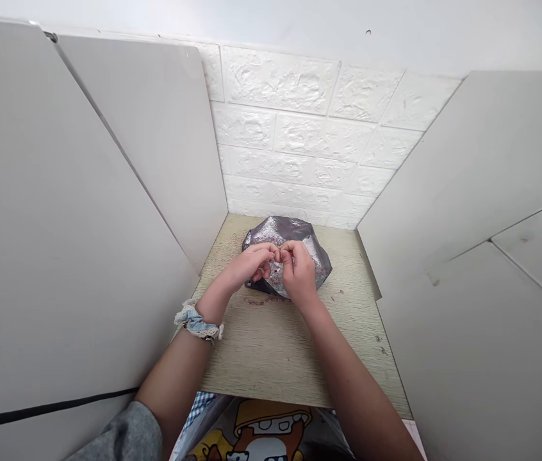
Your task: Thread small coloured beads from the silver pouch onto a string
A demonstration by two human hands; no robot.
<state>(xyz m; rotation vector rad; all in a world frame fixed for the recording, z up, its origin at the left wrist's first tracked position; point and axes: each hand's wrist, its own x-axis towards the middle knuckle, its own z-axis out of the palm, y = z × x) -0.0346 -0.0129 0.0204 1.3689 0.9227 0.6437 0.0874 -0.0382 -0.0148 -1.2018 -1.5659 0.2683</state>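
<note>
A crumpled silvery-grey plastic bag [300,234] lies at the back of a light wooden table [271,358]. Both my hands rest over its front edge, fingertips meeting. My left hand [249,266] is curled, its fingers pinched toward the right hand. My right hand [298,272] is also curled, pinching something tiny that I cannot make out where the fingertips meet. A blue lace-trimmed scrunchie [197,323] sits on my left wrist.
White panels [73,224] wall in the table on the left and right [473,256]; a white brick-pattern wall [295,147] closes the back. Small reddish bits [259,301] lie scattered on the table by the bag. A cartoon-printed cloth [261,435] shows below the table's front edge.
</note>
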